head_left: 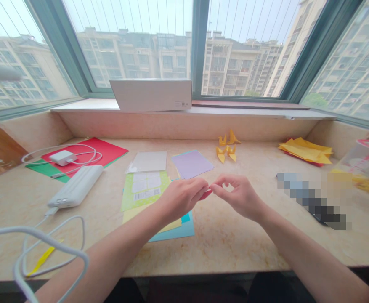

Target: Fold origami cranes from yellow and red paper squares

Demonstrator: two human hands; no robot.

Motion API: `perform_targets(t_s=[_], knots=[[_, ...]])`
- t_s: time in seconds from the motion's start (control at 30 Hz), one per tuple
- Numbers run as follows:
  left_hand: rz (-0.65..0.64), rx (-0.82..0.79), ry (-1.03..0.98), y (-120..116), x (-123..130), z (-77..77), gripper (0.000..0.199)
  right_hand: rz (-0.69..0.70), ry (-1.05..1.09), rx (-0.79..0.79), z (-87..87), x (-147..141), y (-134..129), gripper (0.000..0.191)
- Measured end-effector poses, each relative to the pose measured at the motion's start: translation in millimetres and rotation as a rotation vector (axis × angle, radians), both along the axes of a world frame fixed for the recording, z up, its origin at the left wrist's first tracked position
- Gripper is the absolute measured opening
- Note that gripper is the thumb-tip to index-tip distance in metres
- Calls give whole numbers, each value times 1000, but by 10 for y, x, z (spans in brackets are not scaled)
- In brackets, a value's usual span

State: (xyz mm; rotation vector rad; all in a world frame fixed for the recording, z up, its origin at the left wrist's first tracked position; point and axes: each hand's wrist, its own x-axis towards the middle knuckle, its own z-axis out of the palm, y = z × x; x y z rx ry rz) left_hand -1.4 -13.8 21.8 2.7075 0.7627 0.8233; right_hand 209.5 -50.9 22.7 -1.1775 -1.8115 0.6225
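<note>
A small piece of pinkish-red folded paper [206, 194] shows under the fingers of my left hand [186, 194], which is closed on it. My right hand [239, 194] pinches thumb and forefinger together at the paper's right tip, the other fingers curled. Most of the paper is hidden by my fingers, so its folded shape cannot be made out. Both hands are raised over the stone counter [228, 248]. Beyond them stand several folded yellow paper cranes [231, 138]. Just behind my left hand lies a stack of purple paper [193, 163].
Left of my hands lie a green paper packet [144, 191], blue sheets [178, 231], a white power bank [77, 185] with cables, and red sheets [111, 150]. At right are yellow papers [307, 149], a blurred-out phone-like object [310, 200] and a clear plastic container [364, 164]. A white box [152, 94] stands on the sill.
</note>
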Motion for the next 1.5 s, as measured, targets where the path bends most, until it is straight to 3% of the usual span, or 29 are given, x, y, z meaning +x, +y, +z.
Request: perform_targets(t_s=[0.1,0.27,0.43,0.57,0.73,0.87,1.07,1.23,1.5], knots=[[0,29,-18,1,-4,-6,26,-16,27,-29,-22,-7,19,25],[31,-81,-64,-6,8,3,26,-10,188,-68,-6,15,59,40],[49,-146,-98,-23,25,47,24,34,40,-44,58,11,12,20],[34,-157,-82,-35,39,58,29,26,0,18,69,-16,-29,20],[52,-222,-147,-32,62,42,25,-24,75,-54,33,-32,-11,25],[133,-285,-255,-17,70,14,24,41,234,-147,6,-50,19,30],[144,-283,-305,-53,99,-24,17,76,259,-203,-15,-131,6,27],[155,-465,-393,-87,132,-34,24,87,308,-196,-28,-127,20,23],[-47,-993,-515,-122,177,-12,38,-54,386,-128,-117,-45,132,28]])
